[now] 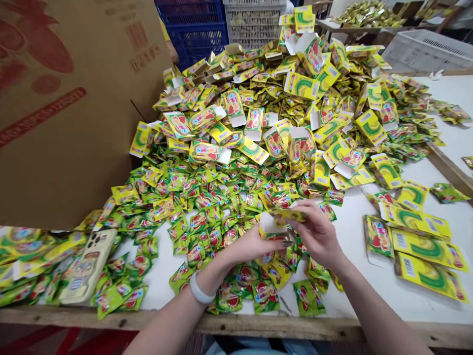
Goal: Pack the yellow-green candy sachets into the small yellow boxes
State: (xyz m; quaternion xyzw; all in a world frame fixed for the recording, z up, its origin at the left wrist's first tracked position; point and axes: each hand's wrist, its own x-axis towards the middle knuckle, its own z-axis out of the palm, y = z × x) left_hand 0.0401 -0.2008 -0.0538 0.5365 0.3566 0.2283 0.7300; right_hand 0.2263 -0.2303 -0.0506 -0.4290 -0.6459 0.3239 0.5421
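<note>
My left hand [249,244] is closed around a small carton [271,226] whose white inner side faces up; a band circles that wrist. Just to its right, my right hand [320,234] pinches a yellow sachet [290,215] at the carton's open end. The fingers partly hide both, so how far the sachet is inside cannot be seen. Below and around the hands lie green candy sachets [266,295] with a red fruit print. Several yellow cartons [430,268] rest in a row to the right of my right hand.
A large cardboard box [74,148] stands at the left. Beside it, a phone [88,266] lies on sachets. Ahead rises a heap of open cartons [254,123] and sachets. Blue crates [195,37] and a grey crate [428,49] stand behind. A wooden edge [281,325] borders the table's front.
</note>
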